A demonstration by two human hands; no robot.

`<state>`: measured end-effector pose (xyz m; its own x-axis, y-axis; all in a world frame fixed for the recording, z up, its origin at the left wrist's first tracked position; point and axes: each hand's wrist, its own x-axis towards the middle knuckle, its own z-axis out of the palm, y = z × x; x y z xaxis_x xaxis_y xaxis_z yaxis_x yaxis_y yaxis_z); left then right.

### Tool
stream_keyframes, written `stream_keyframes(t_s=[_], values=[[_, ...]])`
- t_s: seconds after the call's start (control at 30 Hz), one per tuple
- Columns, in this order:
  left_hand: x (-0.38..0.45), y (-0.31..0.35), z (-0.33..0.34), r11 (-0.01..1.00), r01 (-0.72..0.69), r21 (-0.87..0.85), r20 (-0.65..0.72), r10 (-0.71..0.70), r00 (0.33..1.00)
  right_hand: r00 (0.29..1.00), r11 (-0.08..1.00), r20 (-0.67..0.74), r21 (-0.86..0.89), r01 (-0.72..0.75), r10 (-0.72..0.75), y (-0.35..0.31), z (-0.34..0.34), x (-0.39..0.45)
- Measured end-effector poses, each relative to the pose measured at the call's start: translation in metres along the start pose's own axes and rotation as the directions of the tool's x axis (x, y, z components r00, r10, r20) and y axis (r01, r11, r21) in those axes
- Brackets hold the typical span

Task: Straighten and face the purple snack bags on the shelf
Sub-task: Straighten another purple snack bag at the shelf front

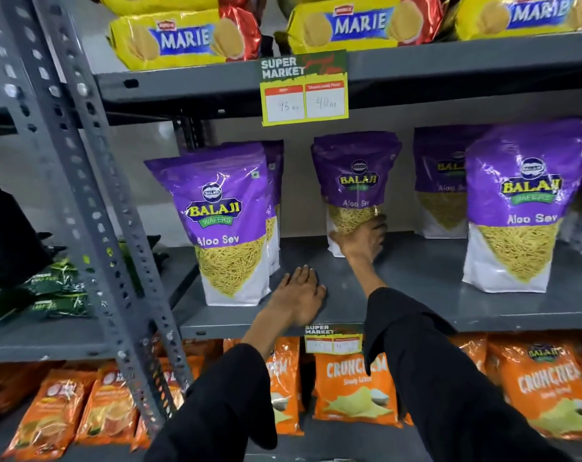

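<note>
The right hand (361,240) is gripping the base of the middle Aloo Sev bag (355,181), deep toward the shelf's (416,288) back edge; left hand (299,295) lying spread flat near the front edge. Best drawing it forward, logo square.

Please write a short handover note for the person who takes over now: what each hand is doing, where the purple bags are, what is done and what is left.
Right hand: gripping the lower front of the middle purple bag, which stands far back on the shelf.
Left hand: flat on the shelf near the front edge, holding nothing.
Left front bag: upright near the front edge, label forward, slightly turned; more bags stand behind it.
Right front bag: upright, label forward, close to the front; another bag stands behind it.
Done: the two outer rows look faced.
Left: probably pull the middle bag forward in line with the others and square the left one.
</note>
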<state>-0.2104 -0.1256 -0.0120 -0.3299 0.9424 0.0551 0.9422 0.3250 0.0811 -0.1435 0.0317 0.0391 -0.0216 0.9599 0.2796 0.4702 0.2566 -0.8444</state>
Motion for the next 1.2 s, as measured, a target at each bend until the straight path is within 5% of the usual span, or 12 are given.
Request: stream_keyframes(t_s=[1.2], values=[[-0.01,0.009,-0.008,0.997,0.071,-0.004,0.056,-0.071,0.996,0.98,0.98,0.003,-0.021,0.2,-0.2,0.047,-0.097,-0.122]])
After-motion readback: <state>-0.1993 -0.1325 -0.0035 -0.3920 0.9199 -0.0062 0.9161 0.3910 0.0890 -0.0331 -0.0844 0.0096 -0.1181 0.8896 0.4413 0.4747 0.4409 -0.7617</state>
